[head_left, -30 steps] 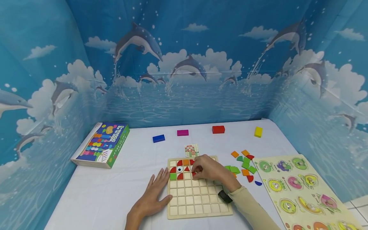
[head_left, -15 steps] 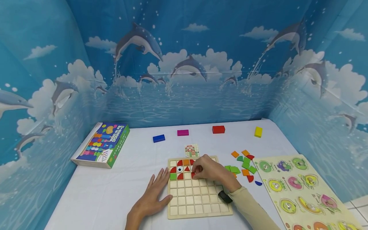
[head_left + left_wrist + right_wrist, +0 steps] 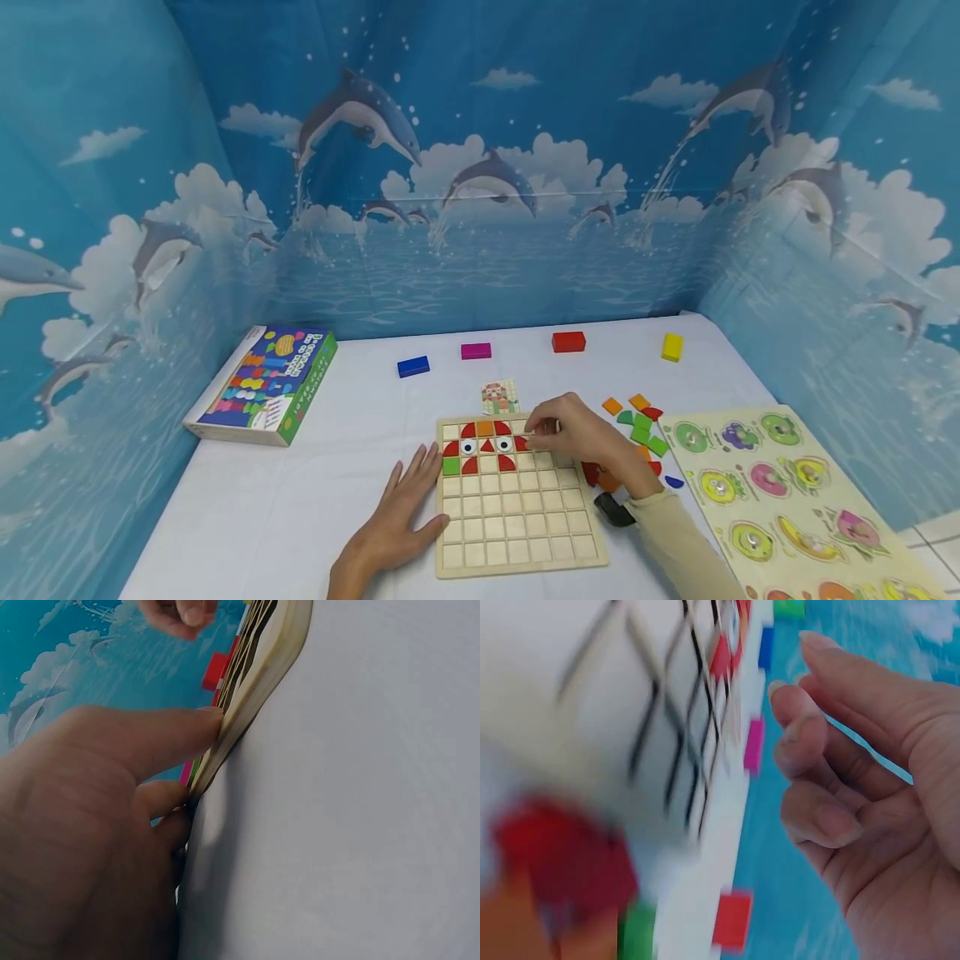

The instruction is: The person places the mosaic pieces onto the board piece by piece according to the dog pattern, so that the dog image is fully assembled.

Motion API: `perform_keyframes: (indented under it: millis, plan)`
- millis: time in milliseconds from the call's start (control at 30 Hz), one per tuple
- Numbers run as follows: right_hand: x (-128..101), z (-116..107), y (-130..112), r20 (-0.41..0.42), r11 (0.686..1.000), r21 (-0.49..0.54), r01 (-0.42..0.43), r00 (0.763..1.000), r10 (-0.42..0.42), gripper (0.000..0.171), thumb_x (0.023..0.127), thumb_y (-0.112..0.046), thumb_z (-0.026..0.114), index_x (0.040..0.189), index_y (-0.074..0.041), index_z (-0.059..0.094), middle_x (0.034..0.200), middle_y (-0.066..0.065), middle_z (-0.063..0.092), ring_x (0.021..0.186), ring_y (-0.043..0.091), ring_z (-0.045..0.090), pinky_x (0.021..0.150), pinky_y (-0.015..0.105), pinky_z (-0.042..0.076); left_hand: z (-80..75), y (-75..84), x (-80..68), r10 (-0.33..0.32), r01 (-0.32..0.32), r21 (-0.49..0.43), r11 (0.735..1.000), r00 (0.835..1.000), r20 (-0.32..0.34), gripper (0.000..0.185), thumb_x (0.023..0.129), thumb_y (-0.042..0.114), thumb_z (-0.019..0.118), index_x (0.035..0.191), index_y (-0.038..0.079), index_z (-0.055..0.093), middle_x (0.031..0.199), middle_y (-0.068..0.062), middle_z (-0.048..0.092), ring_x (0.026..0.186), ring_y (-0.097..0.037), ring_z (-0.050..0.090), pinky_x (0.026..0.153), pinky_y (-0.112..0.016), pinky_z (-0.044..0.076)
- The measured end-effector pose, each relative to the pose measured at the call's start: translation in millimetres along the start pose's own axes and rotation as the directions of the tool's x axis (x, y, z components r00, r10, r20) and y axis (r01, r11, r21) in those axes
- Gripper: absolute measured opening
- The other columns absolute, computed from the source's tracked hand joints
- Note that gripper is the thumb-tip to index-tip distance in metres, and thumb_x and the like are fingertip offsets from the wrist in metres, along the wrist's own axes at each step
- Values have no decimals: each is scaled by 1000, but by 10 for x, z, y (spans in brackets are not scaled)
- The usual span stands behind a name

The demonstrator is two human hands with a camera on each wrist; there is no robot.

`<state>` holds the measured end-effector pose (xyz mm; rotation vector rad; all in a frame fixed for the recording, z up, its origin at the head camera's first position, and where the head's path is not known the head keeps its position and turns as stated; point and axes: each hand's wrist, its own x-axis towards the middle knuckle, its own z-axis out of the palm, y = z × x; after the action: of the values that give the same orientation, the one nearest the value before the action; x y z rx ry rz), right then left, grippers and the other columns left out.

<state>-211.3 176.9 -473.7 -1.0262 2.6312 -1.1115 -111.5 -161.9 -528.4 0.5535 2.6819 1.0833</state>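
Note:
A wooden grid board [image 3: 525,527] lies on the white table. Its upper left cells hold red quarter-round pieces [image 3: 506,463], a red triangle [image 3: 487,447], two eye tiles [image 3: 468,447], an orange square [image 3: 484,429] and a green square [image 3: 451,466]. My left hand [image 3: 400,510] rests along the board's left side, fingers spread and thumb touching the edge. Over the board's upper right is my right hand [image 3: 573,432], its fingertips overlapping a red piece in the head view. The right wrist view shows that hand [image 3: 870,772] with loosely bent fingers and nothing between them.
A small pattern card [image 3: 500,397] lies behind the board. Loose coloured pieces [image 3: 641,433] and a fruit puzzle board [image 3: 750,508] are on the right. Blue [image 3: 413,367], magenta [image 3: 476,351], red [image 3: 568,342] and yellow [image 3: 672,347] blocks line the back; a box [image 3: 262,385] sits left.
My right hand has drawn back to the right from the upper pieces, uncovering the second eye tile and red pieces around it. My left hand stays in place.

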Motion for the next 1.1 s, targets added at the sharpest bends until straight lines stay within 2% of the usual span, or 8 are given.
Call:
perform_keyframes:
  millis: [167,400,600,800,900,967,1033,1100]
  plan:
    - [-301,-281,260,-70,997,-7,-71,995,70,15,90,-8,88,104,-7,83,88,-8,72,76,8,60,68,24,57,10,-4,1,6,-6,-4,1000,1000,5,88,100,22,75,172,11,25,181,1,15,168,-26,4,134,-51,-4]
    - [-561,-457,516,-37,984,-19,-175,984,174,24,88,-13,90,110,-8,84,101,2,74,80,14,60,71,25,56,2,6,1,1,-1,11,1000,1000,9,88,101,25,75,172,11,25,181,1,14,168,-27,4,135,-53,-3]
    - [-600,-523,591,34,964,16,-265,964,264,22,85,-10,92,106,-10,84,100,4,71,82,19,59,70,23,55,-5,3,1,2,-2,11,1000,1000,6,88,101,24,75,172,11,25,181,1,14,168,-27,4,135,-52,-3]
    - [-599,-528,629,55,957,21,-291,956,289,16,85,-6,91,98,-14,85,92,1,67,78,17,58,68,22,53,-8,-2,2,8,-8,12,1000,1000,2,88,101,24,74,173,12,24,181,1,14,168,-26,4,135,-50,-3]
    - [-599,-518,628,48,960,26,-280,959,279,16,85,-6,91,98,-13,84,86,-1,66,77,16,57,67,22,52,-7,-7,-5,18,-18,11,1000,1000,0,87,102,24,73,173,11,25,181,1,14,168,-25,4,135,-37,-9]
    - [-591,-507,623,34,958,20,-286,958,285,16,85,-6,91,97,-12,82,83,-2,64,78,17,57,67,22,51,-9,-9,-11,25,-25,7,1000,1000,-3,86,102,23,73,172,11,25,181,1,14,168,-26,5,134,-36,-10]
    - [-574,-497,619,6,956,0,-294,956,294,16,86,-6,91,97,-12,80,82,-2,63,78,17,57,66,22,52,-10,-11,-15,36,-36,6,999,999,-11,86,102,23,73,172,9,25,181,-1,15,168,-27,6,135,-38,-9]
    - [-553,-483,614,-32,952,-21,-305,952,304,15,87,-6,90,96,-12,79,82,-3,64,80,18,58,68,22,53,-12,-13,-13,38,-37,9,999,999,-15,86,102,24,73,172,9,25,181,-2,15,168,-28,6,135,-49,-5]
